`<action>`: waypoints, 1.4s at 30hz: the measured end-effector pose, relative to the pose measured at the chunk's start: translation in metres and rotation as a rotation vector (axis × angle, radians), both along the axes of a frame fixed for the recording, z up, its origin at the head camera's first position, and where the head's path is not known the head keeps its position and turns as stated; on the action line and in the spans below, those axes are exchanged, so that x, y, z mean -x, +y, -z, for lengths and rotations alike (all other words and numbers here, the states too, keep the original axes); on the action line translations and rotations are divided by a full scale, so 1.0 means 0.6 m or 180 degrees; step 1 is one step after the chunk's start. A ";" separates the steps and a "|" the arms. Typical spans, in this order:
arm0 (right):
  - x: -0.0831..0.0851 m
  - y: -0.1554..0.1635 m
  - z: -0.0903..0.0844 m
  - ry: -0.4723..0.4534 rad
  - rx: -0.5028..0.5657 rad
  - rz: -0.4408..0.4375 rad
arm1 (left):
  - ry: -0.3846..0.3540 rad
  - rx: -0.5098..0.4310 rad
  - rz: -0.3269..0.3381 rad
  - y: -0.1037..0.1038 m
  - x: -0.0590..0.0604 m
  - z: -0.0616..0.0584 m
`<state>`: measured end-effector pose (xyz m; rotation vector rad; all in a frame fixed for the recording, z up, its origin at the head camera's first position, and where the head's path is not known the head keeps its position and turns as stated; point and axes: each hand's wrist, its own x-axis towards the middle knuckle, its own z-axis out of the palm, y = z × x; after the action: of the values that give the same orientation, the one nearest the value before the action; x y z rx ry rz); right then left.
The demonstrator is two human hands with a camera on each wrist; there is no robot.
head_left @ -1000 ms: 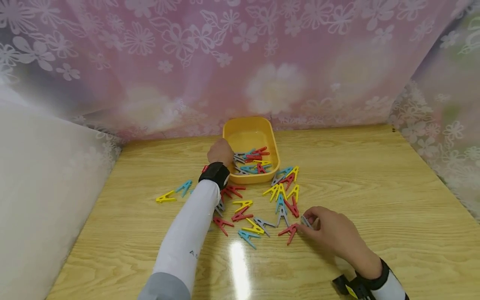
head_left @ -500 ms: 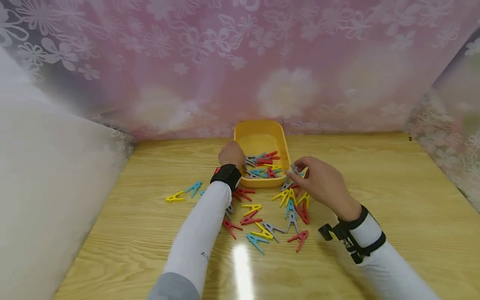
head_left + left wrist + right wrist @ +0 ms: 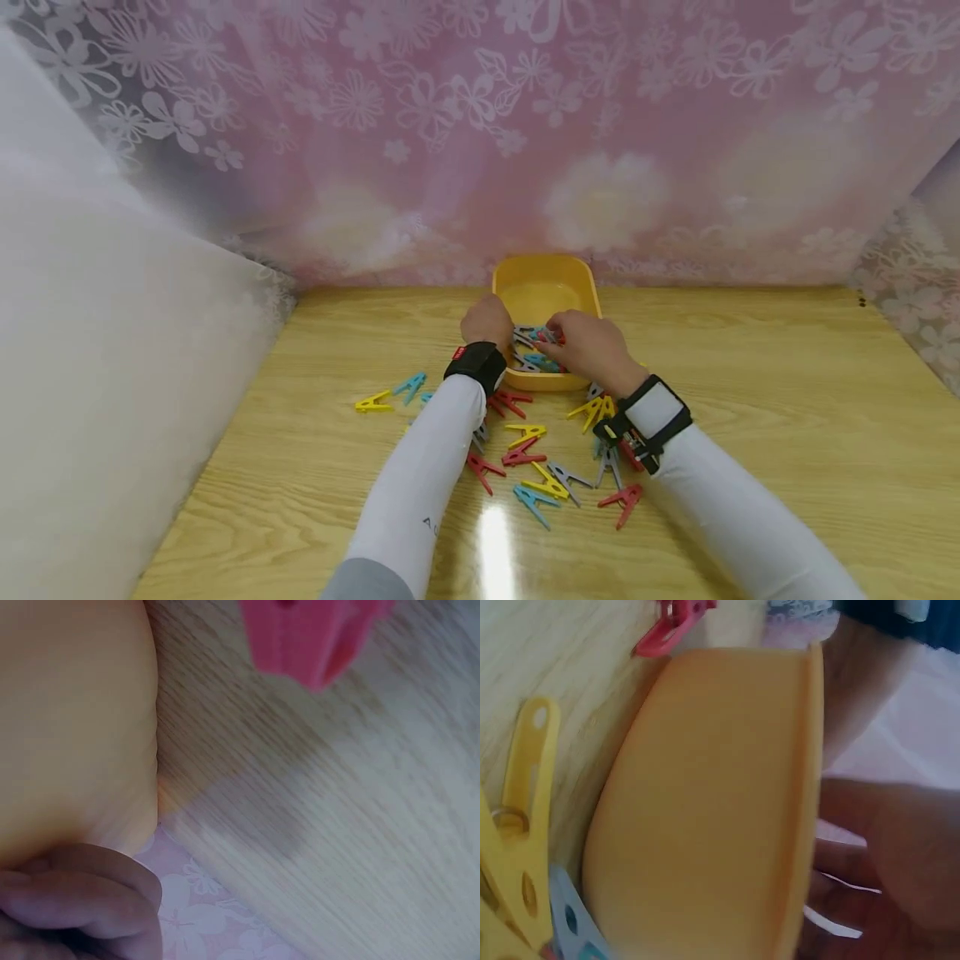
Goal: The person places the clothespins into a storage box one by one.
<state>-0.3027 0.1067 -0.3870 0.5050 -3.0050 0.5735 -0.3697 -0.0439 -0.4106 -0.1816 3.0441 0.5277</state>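
A yellow plastic bin [image 3: 543,382] stands at the back of the table, with several clothespins [image 3: 525,362] inside. My left hand [image 3: 486,321] grips the bin's left rim; in the left wrist view its curled fingers [image 3: 82,900] lie against the yellow wall [image 3: 75,727]. Over the bin's right part, my right hand [image 3: 594,348] pinches a grey clothespin [image 3: 551,335], mostly hidden by the fingers. From the right wrist view, that hand [image 3: 907,855] is beyond the bin's rim [image 3: 810,802], fingertips out of sight.
Red, yellow, blue and grey clothespins lie scattered in front of the bin, among them a red one [image 3: 622,502] and a blue one [image 3: 536,502]. A yellow clothespin [image 3: 372,402] lies far left. Floral cloth [image 3: 420,183] hangs behind the table [image 3: 787,400].
My right hand has picked up the grey clothespin from the table's right side and carried it up and left over the bin. The left hand stays at the bin's rim. The head view has shifted.
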 end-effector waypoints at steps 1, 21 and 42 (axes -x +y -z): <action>-0.001 0.001 0.004 -0.0059 0.0003 0.0010 | -0.0006 0.0001 0.0020 0.002 -0.001 0.003; -0.064 0.140 0.024 0.0190 0.0809 0.0704 | -0.0095 0.0053 0.0052 -0.002 0.007 0.002; -0.137 0.197 0.078 -0.0172 0.0423 -0.0515 | -0.0136 -0.0058 0.0061 0.001 0.010 0.001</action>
<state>-0.2206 0.2249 -0.4338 0.7389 -2.9670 0.8036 -0.3758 -0.0435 -0.4112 -0.1607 2.9955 0.5431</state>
